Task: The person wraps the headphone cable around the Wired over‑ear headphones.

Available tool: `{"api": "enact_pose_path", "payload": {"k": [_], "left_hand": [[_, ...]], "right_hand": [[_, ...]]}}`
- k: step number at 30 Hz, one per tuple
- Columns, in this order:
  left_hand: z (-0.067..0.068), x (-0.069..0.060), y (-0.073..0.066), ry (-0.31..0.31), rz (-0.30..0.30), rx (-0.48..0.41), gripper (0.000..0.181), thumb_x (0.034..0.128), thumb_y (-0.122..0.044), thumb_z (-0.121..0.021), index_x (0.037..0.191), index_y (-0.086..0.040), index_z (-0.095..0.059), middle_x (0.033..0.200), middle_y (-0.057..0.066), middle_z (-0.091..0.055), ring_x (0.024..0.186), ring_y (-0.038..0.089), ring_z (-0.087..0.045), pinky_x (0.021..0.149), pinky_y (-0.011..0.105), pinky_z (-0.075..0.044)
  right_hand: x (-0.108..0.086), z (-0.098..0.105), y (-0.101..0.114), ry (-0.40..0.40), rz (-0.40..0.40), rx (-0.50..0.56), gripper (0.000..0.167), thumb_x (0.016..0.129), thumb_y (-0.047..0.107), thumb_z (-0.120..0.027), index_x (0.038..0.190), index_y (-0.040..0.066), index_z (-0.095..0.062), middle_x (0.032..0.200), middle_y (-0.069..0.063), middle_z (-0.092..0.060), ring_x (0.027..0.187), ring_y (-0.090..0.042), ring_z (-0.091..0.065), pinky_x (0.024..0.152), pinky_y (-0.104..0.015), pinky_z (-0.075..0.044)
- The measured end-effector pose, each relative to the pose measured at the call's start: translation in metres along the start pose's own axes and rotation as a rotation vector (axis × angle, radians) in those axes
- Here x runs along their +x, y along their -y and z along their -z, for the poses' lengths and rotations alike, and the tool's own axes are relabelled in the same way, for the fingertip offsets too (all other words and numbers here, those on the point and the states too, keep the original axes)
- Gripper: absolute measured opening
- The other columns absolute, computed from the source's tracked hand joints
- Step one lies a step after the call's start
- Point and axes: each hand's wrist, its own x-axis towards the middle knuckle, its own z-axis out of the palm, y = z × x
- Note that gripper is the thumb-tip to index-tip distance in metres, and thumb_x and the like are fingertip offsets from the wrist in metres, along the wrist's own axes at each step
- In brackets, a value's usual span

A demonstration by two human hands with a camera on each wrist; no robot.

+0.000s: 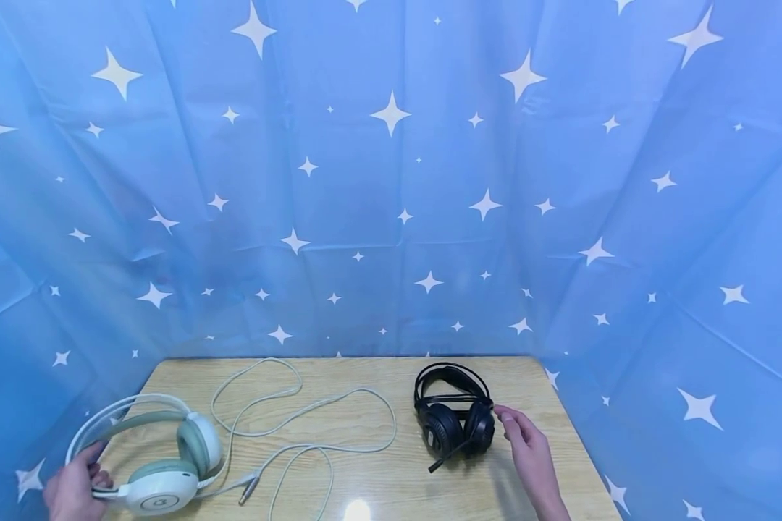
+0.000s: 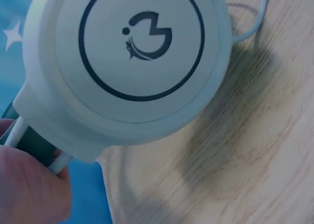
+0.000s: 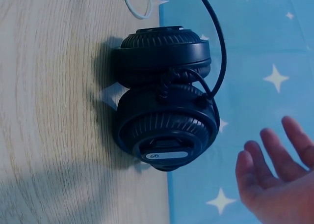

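Headphones point(image 1: 163, 492) at the table's point(image 1: 365, 375) near-left corner look light, springy; the left hand's point(image 1: 78, 488) fingers clamp their headband point(image 1: 137, 397), the likely best hold. Right hand point(image 1: 531, 452), fingers apart, hovers beside the black headset point(image 1: 443, 430) toward the far-right corner.

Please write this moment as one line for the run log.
left grip: holds white headset by headband | right grip: empty, beside black headset | cable: looped on table

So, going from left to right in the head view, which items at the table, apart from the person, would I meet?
White-and-green headphones, pale cable, black headset.
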Motion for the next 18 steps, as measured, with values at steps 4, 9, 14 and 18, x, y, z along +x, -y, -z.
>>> {"api": "enact_pose_path", "payload": {"k": [4, 9, 14, 18], "left_hand": [[-0.007, -0.012, 0.000, -0.006, -0.141, -0.014, 0.034, 0.1005, -0.012, -0.062, 0.071, -0.020, -0.047, 0.054, -0.006, -0.034, 0.040, 0.011, -0.033, 0.039, 0.027, -0.032], [-0.019, -0.031, -0.005, 0.018, -0.312, 0.001, 0.020, 0.0994, -0.007, -0.062, 0.084, -0.017, -0.055, 0.054, -0.005, -0.039, 0.038, 0.010, -0.031, 0.035, 0.029, -0.022], [-0.041, -0.051, -0.009, 0.093, -0.457, 0.038, 0.015, 0.0990, -0.001, -0.062, 0.103, -0.014, -0.057, 0.055, -0.003, -0.045, 0.037, 0.008, -0.030, 0.037, 0.032, -0.015], [-0.055, -0.069, -0.008, 0.208, -0.581, 0.061, 0.019, 0.0984, 0.004, -0.061, 0.103, -0.014, -0.060, 0.056, -0.003, -0.047, 0.037, 0.007, -0.031, 0.044, 0.037, -0.010]], "right_hand": [[0.000, -0.001, 0.000, 0.004, 0.002, 0.003, 0.046, 0.112, 0.035, -0.043, 0.132, 0.001, -0.067, 0.131, -0.016, -0.068, 0.108, -0.002, -0.060, 0.087, -0.021, -0.051], [0.001, -0.003, 0.002, 0.034, -0.011, 0.025, 0.048, 0.113, 0.037, -0.041, 0.133, 0.002, -0.066, 0.134, -0.016, -0.067, 0.111, 0.001, -0.058, 0.092, -0.024, -0.052], [-0.001, -0.005, 0.005, 0.063, 0.002, 0.066, 0.049, 0.114, 0.034, -0.036, 0.134, 0.001, -0.065, 0.135, -0.017, -0.065, 0.111, 0.009, -0.055, 0.092, -0.022, -0.052], [-0.004, -0.007, 0.009, 0.076, 0.048, 0.087, 0.046, 0.115, 0.027, -0.034, 0.134, 0.000, -0.065, 0.135, -0.017, -0.065, 0.113, 0.007, -0.056, 0.091, -0.021, -0.052]]}}
